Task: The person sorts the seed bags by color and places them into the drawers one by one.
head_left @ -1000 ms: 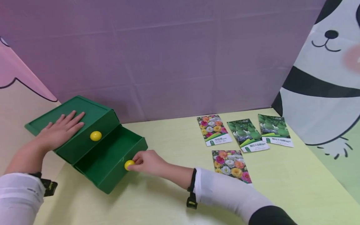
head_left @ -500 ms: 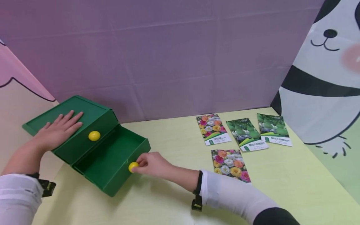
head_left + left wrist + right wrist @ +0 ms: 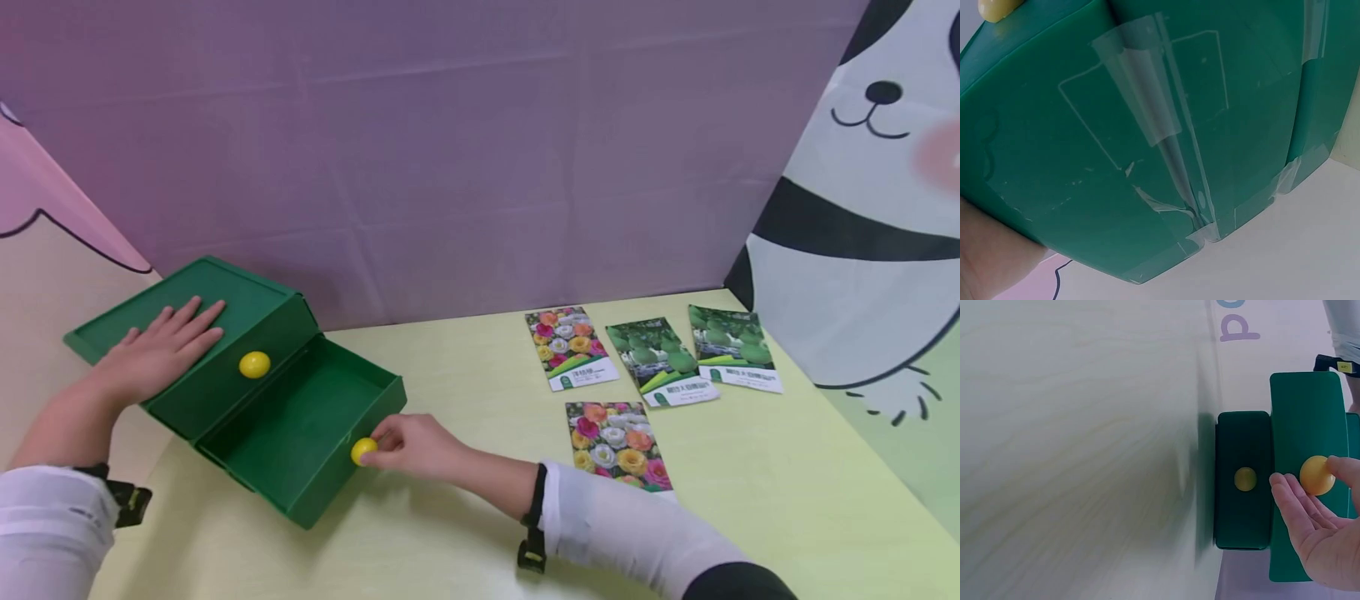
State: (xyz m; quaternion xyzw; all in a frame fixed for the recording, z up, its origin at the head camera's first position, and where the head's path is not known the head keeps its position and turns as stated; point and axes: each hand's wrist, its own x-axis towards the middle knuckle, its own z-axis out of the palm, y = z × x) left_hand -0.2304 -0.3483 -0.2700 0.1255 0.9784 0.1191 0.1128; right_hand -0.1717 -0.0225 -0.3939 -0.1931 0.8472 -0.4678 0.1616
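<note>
A green chest of drawers (image 3: 217, 283) stands on the table at the left in the head view, its taped side (image 3: 1104, 137) filling the left wrist view. My left hand (image 3: 161, 354) lies flat on its top with the fingers spread. One drawer (image 3: 315, 417) is pulled well out, and its bare green floor shows. My right hand (image 3: 416, 447) pinches that drawer's round yellow knob (image 3: 364, 452) between thumb and fingers. Above it is a closed drawer with a yellow knob (image 3: 255, 364). Below it, the right wrist view shows another closed drawer (image 3: 1244, 519) with its own knob (image 3: 1245, 479).
Several seed packets lie on the table at the right: two with flowers, a rear one (image 3: 572, 346) and a front one (image 3: 618, 442), and two with green fruit (image 3: 660, 358). A purple cloth wall (image 3: 465, 167) rises behind the table (image 3: 465, 550).
My right hand has drawn the drawer by its knob a little farther out, toward the right and the front. My left hand stays on top of the chest.
</note>
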